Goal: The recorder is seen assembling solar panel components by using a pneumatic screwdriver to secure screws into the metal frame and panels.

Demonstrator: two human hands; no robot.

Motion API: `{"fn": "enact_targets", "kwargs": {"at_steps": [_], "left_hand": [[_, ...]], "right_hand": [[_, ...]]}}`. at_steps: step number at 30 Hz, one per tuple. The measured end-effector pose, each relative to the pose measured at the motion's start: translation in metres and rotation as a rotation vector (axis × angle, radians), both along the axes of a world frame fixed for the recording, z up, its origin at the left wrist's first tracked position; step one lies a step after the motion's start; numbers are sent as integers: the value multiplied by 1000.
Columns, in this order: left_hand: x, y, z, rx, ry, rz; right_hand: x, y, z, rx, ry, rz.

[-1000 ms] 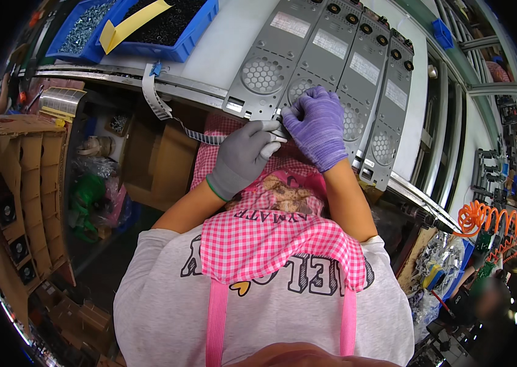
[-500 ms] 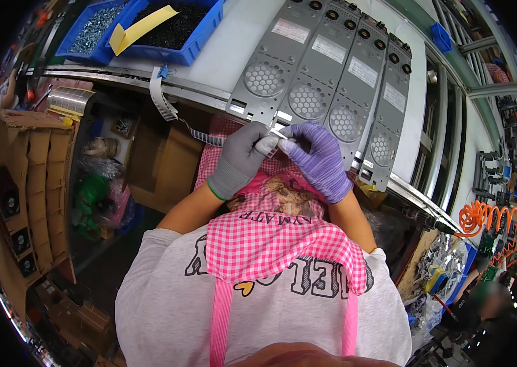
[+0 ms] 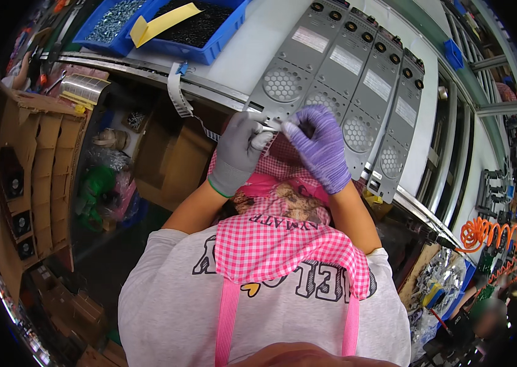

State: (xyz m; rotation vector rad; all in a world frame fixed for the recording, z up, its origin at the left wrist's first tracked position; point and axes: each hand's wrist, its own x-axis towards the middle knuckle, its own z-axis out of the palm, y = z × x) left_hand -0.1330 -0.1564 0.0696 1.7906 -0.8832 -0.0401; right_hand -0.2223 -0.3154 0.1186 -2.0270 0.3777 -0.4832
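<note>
My left hand [image 3: 237, 147], in a grey glove, is closed on a strip of white labels [image 3: 178, 96]. The strip hangs from a blue clip [image 3: 182, 68] at the bench edge and sags across to that hand. My right hand [image 3: 318, 147], in a purple striped glove, pinches at thumb and forefinger what looks like a small white label, partly hidden by the fingers. Both hands are close together in front of my apron, by the near ends of several grey metal panels [image 3: 283, 82] with honeycomb vents lying side by side on the bench.
Blue bins hold silver screws [image 3: 118, 21] and black screws [image 3: 200, 24]; a folded yellow card [image 3: 163, 23] lies on the latter. At left stands a cardboard box with dividers [image 3: 38, 147]. An orange coiled hose [image 3: 485, 235] hangs at right.
My right fingertips have drawn slightly away from the left ones and risen a little. The left hand keeps its grip on the strip. The whole view has shifted slightly.
</note>
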Motion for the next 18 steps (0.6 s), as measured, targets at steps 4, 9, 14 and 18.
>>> {"fn": "enact_targets", "kwargs": {"at_steps": [4,9,14,18], "left_hand": [[10,3,-18,53,-147,-14],[14,3,-20,42,-166,-5],[14,5,-20,60,-152,-9],[14,5,-20,44,-136,-26]], "right_hand": [[34,-9,-9,-264,-28,-37],[71,-9,-21,-413,127,17],[81,-2,-19,-519,261,22],[83,-1,-17,-558,298,9]]}}
